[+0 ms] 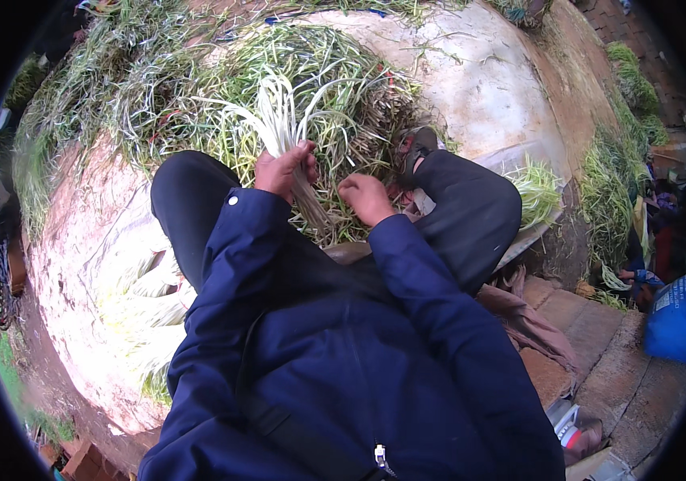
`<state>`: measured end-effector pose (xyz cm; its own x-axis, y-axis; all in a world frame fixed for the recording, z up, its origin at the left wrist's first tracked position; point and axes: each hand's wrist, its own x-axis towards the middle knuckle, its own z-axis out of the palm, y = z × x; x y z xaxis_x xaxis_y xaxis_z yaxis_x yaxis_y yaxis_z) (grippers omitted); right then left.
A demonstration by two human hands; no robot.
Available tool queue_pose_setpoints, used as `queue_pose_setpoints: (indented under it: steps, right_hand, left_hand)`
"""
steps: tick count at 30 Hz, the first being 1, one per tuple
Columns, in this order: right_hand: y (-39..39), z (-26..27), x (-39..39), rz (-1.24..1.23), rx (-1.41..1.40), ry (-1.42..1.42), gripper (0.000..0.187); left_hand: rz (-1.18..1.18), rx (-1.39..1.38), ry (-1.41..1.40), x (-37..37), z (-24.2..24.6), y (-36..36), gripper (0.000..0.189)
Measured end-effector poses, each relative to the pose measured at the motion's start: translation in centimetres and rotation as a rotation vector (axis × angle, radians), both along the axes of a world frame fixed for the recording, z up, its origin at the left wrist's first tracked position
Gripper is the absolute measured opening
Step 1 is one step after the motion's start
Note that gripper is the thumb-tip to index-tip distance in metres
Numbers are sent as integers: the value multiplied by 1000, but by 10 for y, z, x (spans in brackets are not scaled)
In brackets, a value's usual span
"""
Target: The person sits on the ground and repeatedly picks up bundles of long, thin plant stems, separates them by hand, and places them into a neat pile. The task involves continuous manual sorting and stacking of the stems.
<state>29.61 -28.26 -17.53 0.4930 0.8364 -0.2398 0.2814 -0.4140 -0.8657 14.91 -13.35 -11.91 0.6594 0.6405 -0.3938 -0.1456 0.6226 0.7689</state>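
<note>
A bunch of long pale stalks (278,114), white to light green, is gripped in my left hand (282,171). Its loose ends fan out above the fist, and its lower ends point down between my legs. Just right of the bunch, my right hand (367,197) has its fingers curled towards the thumb; whether a thin stalk is pinched there cannot be made out. Beneath both hands spreads a heap of tangled green leafy stalks (319,54), with a denser brownish root-end cluster (382,114) on its right side.
Tied bundles of pale stalks (147,306) lie on the sheet left of my leg. Another green bundle (533,191) rests beyond my right knee. More loose greens (108,78) cover the upper left. At right are a blue bag (679,315), stone paving (607,373) and another person's hand (626,275).
</note>
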Motion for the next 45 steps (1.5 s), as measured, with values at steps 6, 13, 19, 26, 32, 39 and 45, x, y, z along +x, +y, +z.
queue_pose_setpoints:
  steps: [6,13,19,26,32,39,45]
  right_hand:
    - [19,84,70,-327,292,-13,16]
    - [49,112,103,-215,141,-320,28]
    - [33,115,112,-347,25,-353,26]
    - [45,142,102,-97,59,-766,25]
    - [50,135,106,6,-77,-829,15]
    - [43,102,136,-116,-56,-796,21]
    - [33,73,183,-492,5,-551,19]
  left_hand:
    - [-55,53,29,10,0,-6,20]
    - [-145,59,18,13,5,-13,18]
    - [-175,79,-9,11,3,-15,17]
    - [-205,109,-8,11,8,-16,18]
    - [-236,111,9,6,10,-16,19]
    - [-276,-3,67,2,7,-8,19]
    - [-282,-94,4,-6,8,-4,17]
